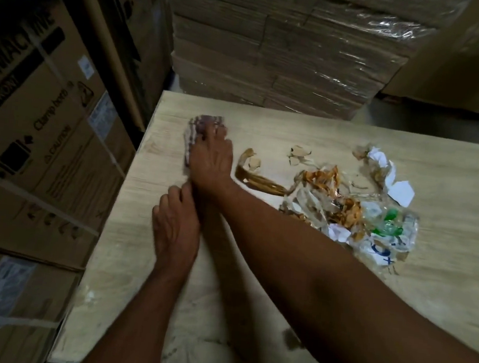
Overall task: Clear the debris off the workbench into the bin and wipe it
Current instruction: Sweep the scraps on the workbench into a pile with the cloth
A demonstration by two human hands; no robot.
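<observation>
Left hand [176, 225] curls beside the cloth [201, 124], grip unclear; right hand [210, 163] presses flat on it near the left edge of the workbench [442, 291]. Debris [348, 204] lies just right, and the cartons [46, 119] read "FRONT" and "CAUTION".

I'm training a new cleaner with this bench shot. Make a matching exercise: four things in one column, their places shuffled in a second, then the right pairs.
Things
1. patterned cloth
2. brown tape strip
3. white paper scrap
4. wrapped carton stack

Places
A. beyond the workbench's far edge
B. right end of the debris pile
C. under the right hand
D. between the right hand and the debris pile

Pairs: 1-C, 2-D, 3-B, 4-A
</observation>
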